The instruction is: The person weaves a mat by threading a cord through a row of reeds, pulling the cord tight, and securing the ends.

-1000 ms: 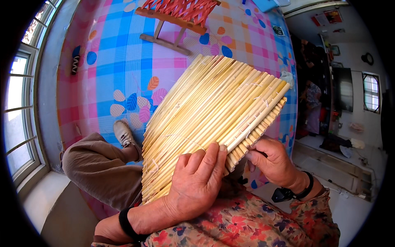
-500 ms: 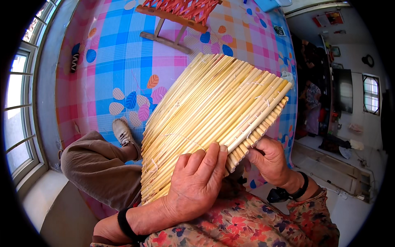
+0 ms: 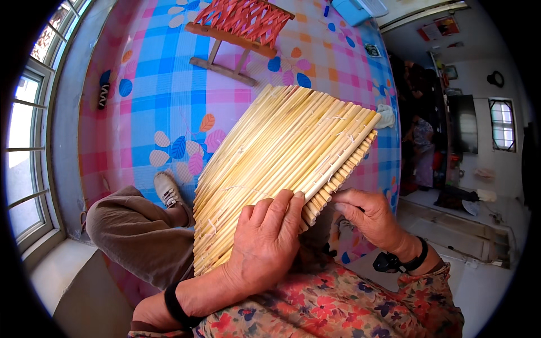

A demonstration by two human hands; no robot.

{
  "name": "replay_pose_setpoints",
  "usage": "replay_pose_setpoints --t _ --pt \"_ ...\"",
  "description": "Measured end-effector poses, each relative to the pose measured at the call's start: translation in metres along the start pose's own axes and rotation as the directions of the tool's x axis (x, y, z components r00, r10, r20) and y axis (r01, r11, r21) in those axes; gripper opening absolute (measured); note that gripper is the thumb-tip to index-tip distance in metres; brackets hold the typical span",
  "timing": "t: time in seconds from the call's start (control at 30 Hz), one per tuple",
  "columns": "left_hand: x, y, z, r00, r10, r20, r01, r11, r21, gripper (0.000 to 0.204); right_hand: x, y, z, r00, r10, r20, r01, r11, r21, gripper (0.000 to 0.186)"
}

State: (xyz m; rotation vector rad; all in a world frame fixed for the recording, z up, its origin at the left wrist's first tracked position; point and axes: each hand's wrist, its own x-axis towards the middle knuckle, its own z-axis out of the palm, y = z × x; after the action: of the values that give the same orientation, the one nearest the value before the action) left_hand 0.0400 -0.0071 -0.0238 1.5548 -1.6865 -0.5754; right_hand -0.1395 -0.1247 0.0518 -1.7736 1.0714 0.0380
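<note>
A two-layered mat of pale yellow reed stalks (image 3: 282, 152), stitched together with white thread, lies tilted across my lap. My left hand (image 3: 265, 231) rests on its upper layer near the close edge, fingers side by side and gripping the rim. Cut stalk ends (image 3: 332, 186) of the lower layer stick out along the right edge. Beside these ends is my right hand (image 3: 366, 217), thumb and forefinger brought together in a pinch; what sits between them is too small to make out. A loose thread (image 3: 242, 188) trails over the mat's surface.
A folding stool (image 3: 236, 34) with red woven webbing stands ahead on the checked floor covering (image 3: 163, 101). A light-blue container (image 3: 355, 8) is at the far right. My shoe (image 3: 169, 188) is left of the mat, and a barred window (image 3: 28, 141) lines the left wall.
The mat's far right corner has shifted left in view, along with much of the room. My right hand's fingers have drawn out from beneath the mat's edge, showing the pinch more plainly.
</note>
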Motion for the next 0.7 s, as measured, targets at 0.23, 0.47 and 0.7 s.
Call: replay_pose_setpoints --t 0.23,0.47,0.7 --pt "0.0 0.0 -0.001 1.0 -0.002 0.0 0.002 1.0 0.016 0.064 -0.002 -0.009 -0.002 0.995 0.1 0.016 -0.1 0.995 0.005 0.022" --pt "0.001 0.0 -0.001 1.0 -0.002 0.012 0.001 0.999 0.036 0.064 -0.002 -0.007 0.001 0.999 0.042 -0.006 -0.042 0.996 -0.081 0.018" --pt "0.003 0.0 -0.002 1.0 -0.005 0.024 0.004 0.999 0.031 0.064 0.005 -0.002 -0.002 0.977 -0.213 -0.024 0.194 0.927 -0.32 0.015"
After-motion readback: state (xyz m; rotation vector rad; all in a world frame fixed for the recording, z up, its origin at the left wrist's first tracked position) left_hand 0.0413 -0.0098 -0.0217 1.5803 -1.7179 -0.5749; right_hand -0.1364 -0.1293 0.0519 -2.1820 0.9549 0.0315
